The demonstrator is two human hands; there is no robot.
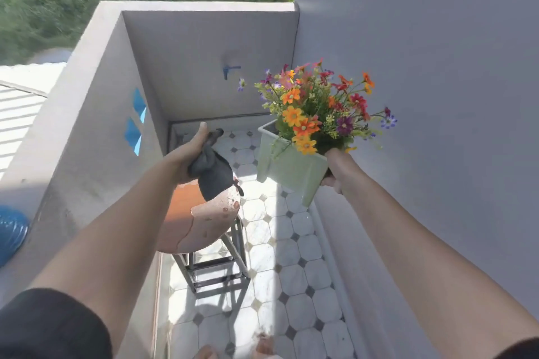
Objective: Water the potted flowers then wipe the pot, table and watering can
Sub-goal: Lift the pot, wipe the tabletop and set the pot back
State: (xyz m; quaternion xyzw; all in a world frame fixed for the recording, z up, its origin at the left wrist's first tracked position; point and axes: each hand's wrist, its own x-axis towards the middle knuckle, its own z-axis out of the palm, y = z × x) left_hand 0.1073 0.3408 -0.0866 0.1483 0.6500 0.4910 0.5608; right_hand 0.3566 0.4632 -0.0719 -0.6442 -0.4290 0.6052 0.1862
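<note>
Flowers (315, 108), orange, red and purple, are sitting in a pale green square pot (291, 172) that I am holding up in the air with my right hand (335, 169), fingers curling round its near corner. The pot is tilting and hanging over the tiled floor (291, 271), to the right of the round table (198, 224) and apart from it. My left hand (186, 157) is gripping a bunched dark grey cloth (215, 178), thumb pointing up. The cloth is hanging over the far edge of the tabletop, but I cannot tell whether it is touching. Water drops are lying on the tabletop. A blue tap (230, 69) is sticking out of the far wall.
</note>
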